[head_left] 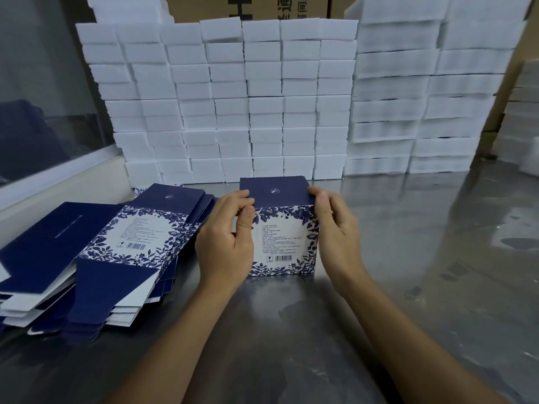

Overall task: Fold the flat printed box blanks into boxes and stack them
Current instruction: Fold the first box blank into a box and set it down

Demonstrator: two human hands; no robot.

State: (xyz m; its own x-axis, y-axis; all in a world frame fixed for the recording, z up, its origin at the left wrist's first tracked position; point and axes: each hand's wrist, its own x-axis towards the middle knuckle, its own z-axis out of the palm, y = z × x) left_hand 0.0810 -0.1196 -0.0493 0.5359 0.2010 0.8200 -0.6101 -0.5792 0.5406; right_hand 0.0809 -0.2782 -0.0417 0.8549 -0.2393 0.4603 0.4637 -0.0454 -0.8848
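Observation:
A folded box (284,240), navy on top with a white and blue floral front bearing text and a barcode, stands upright on the steel table (408,272). My left hand (226,240) grips its upper left corner, fingers curled over the top edge and thumb on the front. My right hand (335,231) holds the upper right corner the same way. A pile of flat printed box blanks (96,255) lies to the left, fanned out, with navy flaps and floral panels showing.
White foam blocks (233,106) are stacked in tall columns along the back of the table, with more stacks (423,91) at the right. Brown cartons (262,7) stand behind them. A glass partition (43,97) borders the left side.

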